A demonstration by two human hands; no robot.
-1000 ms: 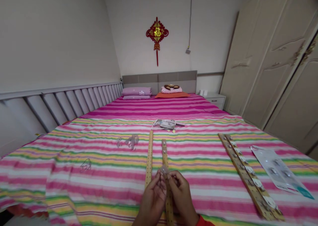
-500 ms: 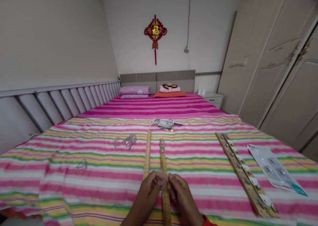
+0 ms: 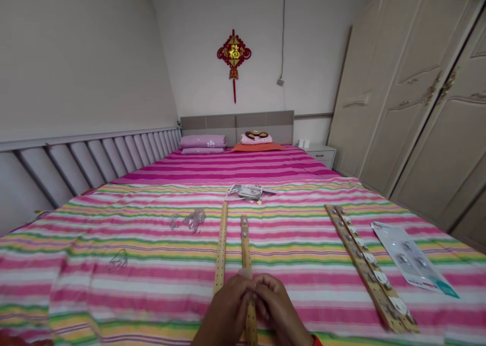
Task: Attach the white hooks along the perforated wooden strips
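My left hand (image 3: 230,305) and my right hand (image 3: 276,305) meet over a narrow wooden strip with holes (image 3: 246,247). The fingers of both are closed and pressed together. A small clear plastic piece (image 3: 246,272) pokes out past the left fingertips; what the right fingers pinch is hidden. Toward its far end the strip carries a couple of shiny metal-and-clear hooks (image 3: 244,226). Just left of it lies a second holed wooden strip (image 3: 221,244), with nothing attached.
On the striped bedsheet (image 3: 152,280) lie crumpled clear plastic bits (image 3: 195,219), a thin clear scrap (image 3: 119,259) and a pile of packaging (image 3: 248,191). At right are wooden strips bearing several hooks and white discs (image 3: 366,265), beside a clear package (image 3: 413,257).
My hands have drawn closer together and slightly nearer to me, the right fingers now touching the left. The whole view has shifted slightly; the strips stay in place on the bed.
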